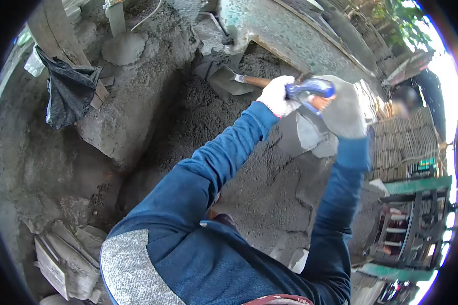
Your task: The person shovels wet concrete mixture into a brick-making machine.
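Observation:
A shovel lies across the top middle, its grey blade (228, 81) low over the dark sandy material and its wooden shaft (257, 81) running right to a blue handle (318, 87). My left hand (277, 96), in a whitish knit glove, is closed around the shaft near that handle. My right hand (343, 109), in a pale glove and smeared by motion, is at the blue handle, fingers curled around its grip. Both arms wear blue sleeves. The blade's underside is hidden.
Dark loose sand or mortar (201, 109) fills a trough beside a thick grey ledge (122, 117). A black plastic bag (71, 91) hangs at left. A speckled slab (285, 38) stands at the top, stacked thin slats (404, 137) and a green-framed rack (417, 185) at right.

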A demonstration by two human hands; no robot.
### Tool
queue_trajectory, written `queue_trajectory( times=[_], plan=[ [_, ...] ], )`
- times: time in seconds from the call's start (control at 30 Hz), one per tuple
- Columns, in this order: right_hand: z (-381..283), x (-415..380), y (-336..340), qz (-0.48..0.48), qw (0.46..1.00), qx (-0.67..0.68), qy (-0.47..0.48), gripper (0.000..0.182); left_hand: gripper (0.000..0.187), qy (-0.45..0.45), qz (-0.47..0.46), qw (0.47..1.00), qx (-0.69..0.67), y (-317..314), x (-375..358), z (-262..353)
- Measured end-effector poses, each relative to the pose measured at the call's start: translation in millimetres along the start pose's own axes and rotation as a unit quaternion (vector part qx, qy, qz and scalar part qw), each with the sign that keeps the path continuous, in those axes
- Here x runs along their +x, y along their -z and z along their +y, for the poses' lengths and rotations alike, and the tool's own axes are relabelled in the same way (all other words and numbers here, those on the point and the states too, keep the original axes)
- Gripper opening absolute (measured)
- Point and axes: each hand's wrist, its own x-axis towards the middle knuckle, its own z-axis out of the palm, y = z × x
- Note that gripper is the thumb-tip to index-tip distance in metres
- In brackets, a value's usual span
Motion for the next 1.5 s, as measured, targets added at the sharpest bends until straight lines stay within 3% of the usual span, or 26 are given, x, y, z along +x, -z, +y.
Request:
queue_trajectory(
  times=[0.03,0.1,0.13,0.17,0.2,0.23,0.33,0.43,0.5,0.57,0.63,0.73,0.83,0.87,0.9,1.0,1.1,1.13,1.2,1.23,1.3,1.37,1.4,1.43,1.47,1.5],
  plan=[
    [7.1,27.2,-16.6,-0.042,0.999,-0.020,0.006,0.034,0.037,-0.023,0.015,1.000,0.004,30.0,31.0,23.7],
    [34.3,60.8,-110.3,-0.095,0.991,-0.096,-0.022,0.032,0.023,-0.067,0.039,0.996,0.039,119.5,58.6,72.6],
    [37.3,58.4,-162.5,-0.183,0.980,-0.017,-0.078,0.032,0.017,-0.085,0.045,0.993,0.070,174.3,53.4,91.5],
    [23.8,32.8,-207.1,-0.128,0.986,0.044,-0.095,0.030,0.011,-0.098,0.044,0.988,0.112,227.1,36.1,106.4],
    [15.8,-0.4,-237.9,-0.126,0.983,0.066,-0.118,0.041,0.009,-0.094,0.027,0.983,0.158,274.9,10.6,109.5],
    [10.4,-46.7,-258.5,-0.172,0.972,0.064,-0.148,0.052,0.010,-0.103,0.198,0.961,0.163,258.7,-36.0,82.7],
    [26.9,-188.0,-308.4,-0.311,0.934,0.060,-0.167,0.094,0.008,-0.103,0.224,0.937,0.247,341.5,-92.5,13.4],
    [49.6,-211.3,-234.4,-0.200,0.977,0.027,-0.074,0.080,0.005,-0.004,0.227,0.956,0.183,310.1,-65.5,-25.8],
    [65.4,-165.8,-140.4,-0.058,0.998,-0.031,-0.007,0.060,0.007,0.008,0.079,0.995,0.060,229.2,-27.0,-50.3],
    [67.1,-124.1,-51.2,0.022,0.998,0.022,-0.058,0.050,0.009,-0.009,-0.001,0.999,0.038,132.2,0.8,-78.6],
    [46.8,-91.7,26.4,-0.005,0.999,0.004,-0.052,0.048,0.010,0.021,0.007,0.999,0.036,26.9,-9.6,-93.0],
    [55.4,-59.8,63.4,-0.033,0.997,0.049,-0.042,0.048,0.019,0.046,-0.061,0.997,-0.012,19.0,40.0,-97.6],
    [75.2,-20.7,20.9,-0.055,0.993,0.059,-0.081,0.037,0.025,0.060,-0.068,0.996,0.011,74.3,94.8,-68.4],
    [96.6,-17.0,-22.1,-0.040,0.989,0.048,-0.132,0.033,0.027,0.053,0.014,0.998,0.022,98.6,97.9,-49.8],
    [130.4,-25.7,-76.1,-0.028,0.997,-0.047,-0.045,0.032,0.026,0.004,0.056,0.998,0.024,153.4,106.5,-38.5],
    [101.3,-91.2,-179.3,-0.143,0.972,0.034,-0.185,0.050,0.031,0.037,0.172,0.922,0.345,260.9,58.9,-8.6],
    [42.8,-183.0,-235.0,-0.283,0.915,0.033,-0.287,0.051,0.023,0.102,0.198,0.907,0.358,322.2,-24.0,-28.2],
    [49.0,-221.7,-252.5,-0.236,0.940,0.139,-0.204,0.050,0.016,0.105,0.308,0.862,0.389,319.5,-50.9,-40.7],
    [75.3,-251.4,-264.3,-0.136,0.936,0.311,-0.092,0.045,0.013,0.104,0.284,0.868,0.393,318.0,-78.9,-40.3],
    [80.1,-246.5,-254.6,-0.095,0.920,0.374,-0.064,0.041,0.013,0.118,0.250,0.890,0.361,288.5,-94.8,-45.3],
    [71.7,-212.0,-239.1,0.109,0.782,0.564,-0.241,0.032,0.012,0.070,0.197,0.919,0.333,273.6,-104.8,-48.9],
    [132.2,-181.4,-262.7,0.052,0.807,0.490,-0.326,0.024,0.013,0.116,0.116,0.968,0.190,194.5,-138.2,-41.1],
    [105.5,-148.7,-264.8,0.106,0.746,0.480,-0.449,0.069,0.018,0.101,0.087,0.983,0.128,181.4,-155.1,-42.5],
    [142.1,-130.6,-300.2,0.033,0.649,0.593,-0.476,0.082,0.023,0.121,-0.020,0.992,-0.033,159.9,-176.5,-46.1],
    [163.9,-109.5,-327.2,-0.068,0.495,0.727,-0.471,0.086,0.026,0.131,-0.036,0.987,-0.086,148.4,-198.1,-48.6],
    [109.4,-79.1,-316.0,-0.002,0.448,0.755,-0.478,0.072,0.028,0.144,-0.052,0.979,-0.138,139.5,-219.1,-48.5]
  ],
)
